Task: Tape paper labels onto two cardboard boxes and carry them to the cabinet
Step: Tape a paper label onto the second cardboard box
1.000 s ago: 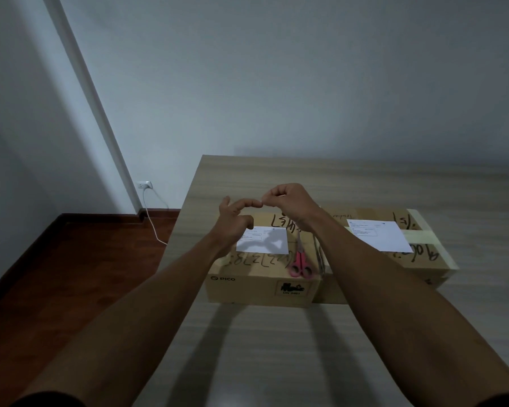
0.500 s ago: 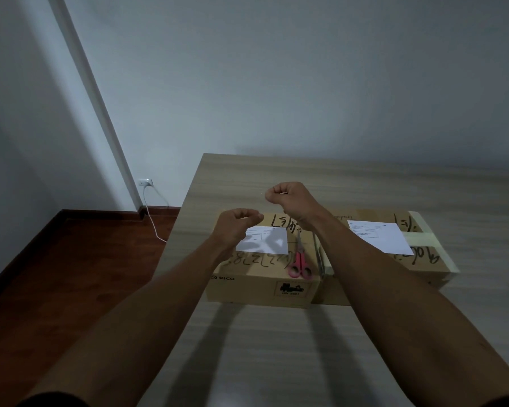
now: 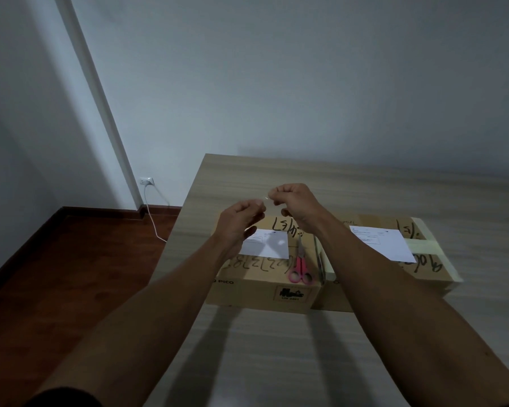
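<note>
Pale walls and a dark wood floor surround the tabletop [image 3: 276,348], where two boxes are set side by side at 12 o'clock.

A thin strip of clear tape [image 3: 267,199], barely visible, seems to be pinched between the left hand [image 3: 241,215] and right hand [image 3: 291,201], both grips curled closed above the left box [image 3: 265,277]. A label [image 3: 269,245] lies on that box, another label [image 3: 382,245] on the right box [image 3: 394,277]; whether either is fixed cannot be told.

The tape could fold onto itself or cling to the fingers if slack is allowed, and a loose label could be shifted on contact. The scissors [image 3: 300,265] at the box's 3 o'clock edge could be knocked off.

"PICO" is printed on the left box front; the marker scrawl is only partly legible.
</note>
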